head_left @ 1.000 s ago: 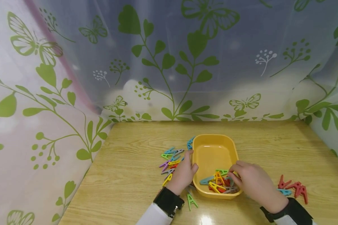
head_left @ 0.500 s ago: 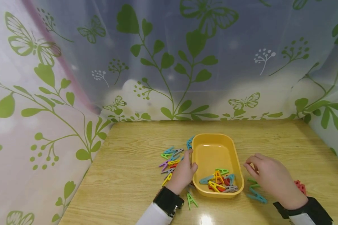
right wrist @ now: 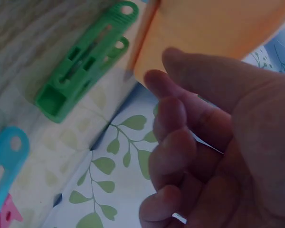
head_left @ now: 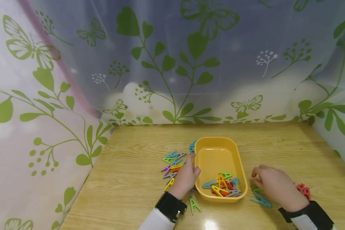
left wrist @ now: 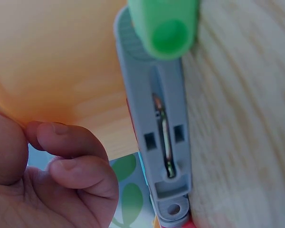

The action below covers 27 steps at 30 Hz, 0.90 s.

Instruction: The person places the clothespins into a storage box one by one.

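Well, yellow tub [head_left: 217,156]: it sits on the wooden table [head_left: 132,191] between the two hands. Its long side runs away from the person.
Clips in the tub [head_left: 219,190]: lots of colours, heaped at the end near the person.
Left hand [head_left: 185,177]: it holds the left side of the tub. The thumb goes over the edge, and the other fingers bend outside.
Right hand [head_left: 273,185]: it is right of the tub, with nothing in it. The fingers are softly bent. Thumb tip and pointing finger tip have a little gap between them.
Green clip [right wrist: 85,61]: it lies on the table, just right of the tub, near the right hand's fingertips. The right hand is much nearer; the left hand is across the tub. In the right wrist view, the clip's long way slants from low left to high right. It looks apart from the fingers. From above, the hand hides some of it.
Blue clip [head_left: 266,203]: just beside the green one, closer to the person.
Red clips [head_left: 303,191]: farther right, partly behind the right arm.
Clip pile [head_left: 176,166]: many colours, on the left hand's outer side.
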Available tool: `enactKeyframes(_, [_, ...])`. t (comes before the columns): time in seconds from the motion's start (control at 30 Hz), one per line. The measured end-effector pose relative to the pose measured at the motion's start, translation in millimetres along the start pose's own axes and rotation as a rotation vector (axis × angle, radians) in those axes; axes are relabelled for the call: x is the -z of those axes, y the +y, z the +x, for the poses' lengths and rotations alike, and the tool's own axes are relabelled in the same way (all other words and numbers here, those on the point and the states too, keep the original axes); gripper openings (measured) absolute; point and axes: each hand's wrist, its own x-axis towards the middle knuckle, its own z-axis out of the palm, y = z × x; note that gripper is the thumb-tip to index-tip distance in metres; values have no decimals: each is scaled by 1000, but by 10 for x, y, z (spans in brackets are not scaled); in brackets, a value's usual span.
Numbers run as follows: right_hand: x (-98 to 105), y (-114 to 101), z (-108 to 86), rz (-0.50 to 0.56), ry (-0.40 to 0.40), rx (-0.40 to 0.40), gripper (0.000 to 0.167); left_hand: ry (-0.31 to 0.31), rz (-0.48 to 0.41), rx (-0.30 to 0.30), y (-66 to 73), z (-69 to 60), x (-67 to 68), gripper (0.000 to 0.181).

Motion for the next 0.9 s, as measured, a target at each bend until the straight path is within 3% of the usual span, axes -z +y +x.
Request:
enactKeyframes(0.23, [-81,14,48,19,-98,-41,11,-3,-6,1,3,-4,5,56])
enactKeyframes(0.9, [-186,4,47,26,-78,-32,16,-7,-21,-4,-7,-3,6,56])
